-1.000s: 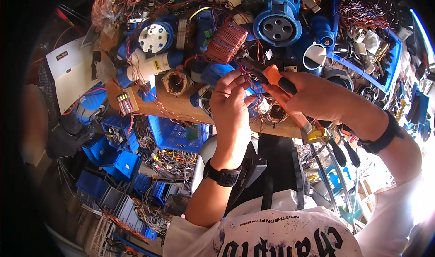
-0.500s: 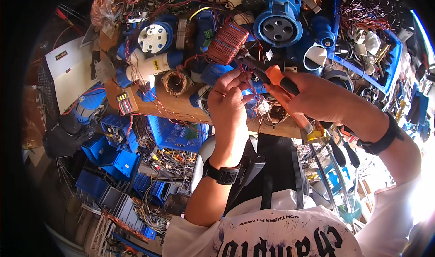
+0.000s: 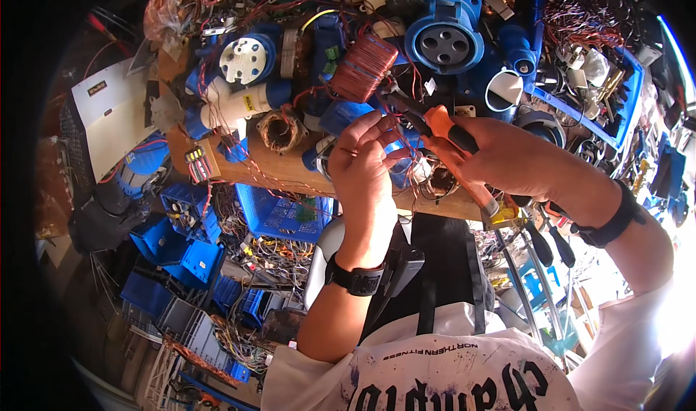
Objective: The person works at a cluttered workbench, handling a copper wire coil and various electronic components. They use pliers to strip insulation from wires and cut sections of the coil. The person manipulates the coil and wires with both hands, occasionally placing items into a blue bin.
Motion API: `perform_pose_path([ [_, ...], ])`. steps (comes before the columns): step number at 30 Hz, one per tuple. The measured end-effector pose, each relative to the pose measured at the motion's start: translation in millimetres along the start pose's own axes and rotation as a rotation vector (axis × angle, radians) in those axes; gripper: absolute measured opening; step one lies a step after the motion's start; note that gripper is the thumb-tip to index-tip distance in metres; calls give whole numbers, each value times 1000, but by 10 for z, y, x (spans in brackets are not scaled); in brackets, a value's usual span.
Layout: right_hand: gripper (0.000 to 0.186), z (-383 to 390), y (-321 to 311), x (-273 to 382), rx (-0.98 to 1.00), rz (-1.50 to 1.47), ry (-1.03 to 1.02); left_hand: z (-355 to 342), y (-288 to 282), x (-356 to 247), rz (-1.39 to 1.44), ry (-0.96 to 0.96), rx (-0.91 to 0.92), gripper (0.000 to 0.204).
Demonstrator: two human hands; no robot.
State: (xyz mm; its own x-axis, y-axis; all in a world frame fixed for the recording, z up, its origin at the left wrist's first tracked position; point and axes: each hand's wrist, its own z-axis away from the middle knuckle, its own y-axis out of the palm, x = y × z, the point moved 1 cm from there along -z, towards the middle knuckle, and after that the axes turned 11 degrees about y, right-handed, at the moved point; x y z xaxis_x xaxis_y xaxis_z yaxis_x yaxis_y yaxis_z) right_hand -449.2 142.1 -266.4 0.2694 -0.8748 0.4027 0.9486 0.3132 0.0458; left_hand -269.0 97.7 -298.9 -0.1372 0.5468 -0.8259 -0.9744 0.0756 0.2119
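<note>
In my right hand [image 3: 500, 157] is a pair of pliers with orange handles [image 3: 441, 125]. Their dark jaws point up and left, close under a copper wire coil [image 3: 365, 68] on the bench. My left hand [image 3: 361, 172] is beside the jaws, its thumb and fingers pinching thin reddish wires [image 3: 395, 127]. More of these wires hang down between both hands. Exactly where the jaws meet the wire is too small to make out.
Blue industrial sockets [image 3: 444, 38] and a round white connector face [image 3: 243, 59] crowd the wooden bench [image 3: 290, 175]. A small copper-wound stator [image 3: 281, 130] sits near its front edge. Below are a blue basket [image 3: 279, 219] and heaped wires. Black-handled screwdrivers [image 3: 540, 246] stand at the right.
Both hands stay in nearly the same place. The fingers of my left hand and the pliers have shifted only slightly.
</note>
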Motion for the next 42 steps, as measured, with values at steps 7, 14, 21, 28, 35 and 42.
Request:
perform_pose_path([
  [7, 35, 54, 21, 52, -69, 15, -26, 7, -22, 35, 25, 7, -15, 23],
  [14, 49, 2, 32, 111, 23, 2, 172, 28, 6, 45, 4, 38, -27, 23],
  [21, 44, -10, 53, 114, -77, 8, 90, 55, 58, 2, 4, 61, -7, 23],
  [28, 57, 104, -11, 241, 11, 4, 218, 49, 34, 46, 27, 64, -10, 22],
  [35, 61, 91, 1, 172, 4, 16, 191, 45, 38, 39, 35, 74, -4, 23],
  [42, 32, 69, 23, 148, -58, 1, 144, 34, 37, 65, 36, 74, -30, 22],
])
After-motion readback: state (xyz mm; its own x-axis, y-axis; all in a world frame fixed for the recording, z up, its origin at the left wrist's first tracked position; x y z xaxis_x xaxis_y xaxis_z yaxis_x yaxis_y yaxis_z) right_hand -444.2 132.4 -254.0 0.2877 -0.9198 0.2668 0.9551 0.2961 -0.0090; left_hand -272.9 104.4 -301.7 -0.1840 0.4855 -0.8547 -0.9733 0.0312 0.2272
